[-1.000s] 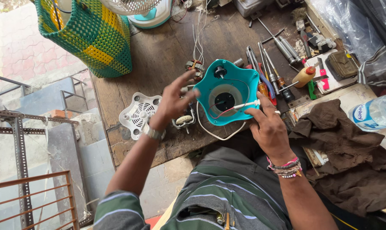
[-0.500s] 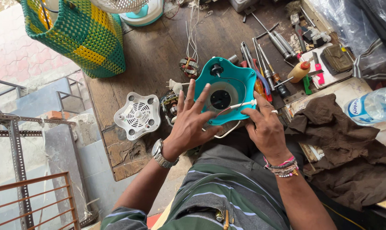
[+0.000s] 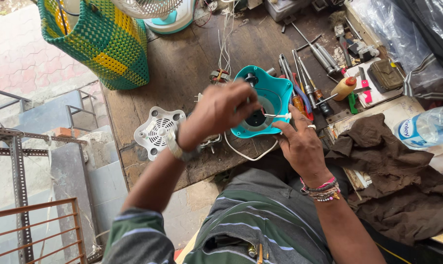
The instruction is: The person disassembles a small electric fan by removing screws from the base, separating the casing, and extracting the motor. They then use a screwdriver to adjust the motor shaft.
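The teal plastic fan housing (image 3: 273, 98), a lobed shell with a round opening at its middle, lies on the worn dark wooden workbench (image 3: 182, 63) just in front of the person; the left hand (image 3: 221, 110) hovers over its near-left edge with fingers curled narrowly, seemingly pinching something small, though what it holds cannot be told; the right hand (image 3: 302, 144) rests at the housing's near-right rim, thumb and forefinger closed on a thin white wire (image 3: 275, 116) that runs across the opening, while a longer white loop trails off the bench edge. The work looks to be midway: the shell is open, and the white slotted round grille cover (image 3: 157, 131) lies apart to the left, not fitted; bare wire ends and a small wound coil (image 3: 220, 76) sit loose behind. Further out, a row of screwdrivers and pliers (image 3: 304, 83) lies right of the housing; a crumpled brown cloth (image 3: 392, 181), a clear plastic water bottle (image 3: 427, 127) and a green-and-yellow woven basket (image 3: 101, 41) ring the scene.
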